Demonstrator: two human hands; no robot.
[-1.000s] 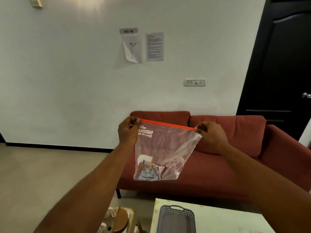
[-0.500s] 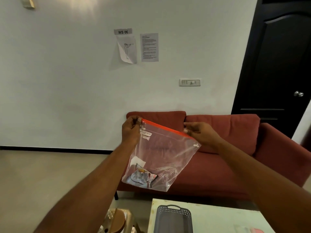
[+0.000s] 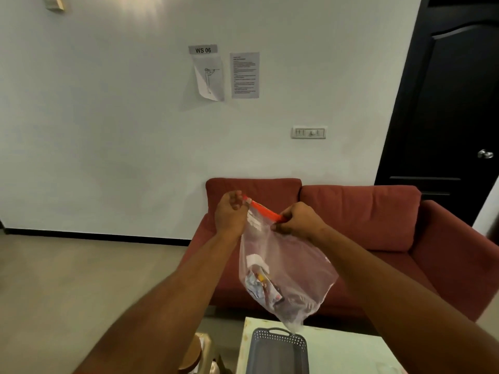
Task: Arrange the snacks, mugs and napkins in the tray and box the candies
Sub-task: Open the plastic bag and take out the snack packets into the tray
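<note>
A clear zip bag (image 3: pixel 291 255) with an orange seal strip hangs in the air in front of me, above the table. Several wrapped candies (image 3: pixel 263 288) lie bunched at its bottom. My left hand (image 3: pixel 231 214) pinches the left end of the orange strip. My right hand (image 3: pixel 298 221) grips the strip closer to its middle, so the top of the bag is gathered between both hands. A grey perforated tray (image 3: pixel 279 340) with a handle sits on the white table (image 3: pixel 343 352) just under the bag's lowest corner.
A red sofa (image 3: pixel 378 225) stands behind the table against a white wall. A dark door (image 3: pixel 453 103) is at the right. A wooden stool (image 3: pixel 194 354) with objects under it sits at the table's left, on a beige floor.
My right hand slid left along the orange strip toward the left hand. The bag dropped and now hangs longer, its corner near the tray. My view tilted slightly.
</note>
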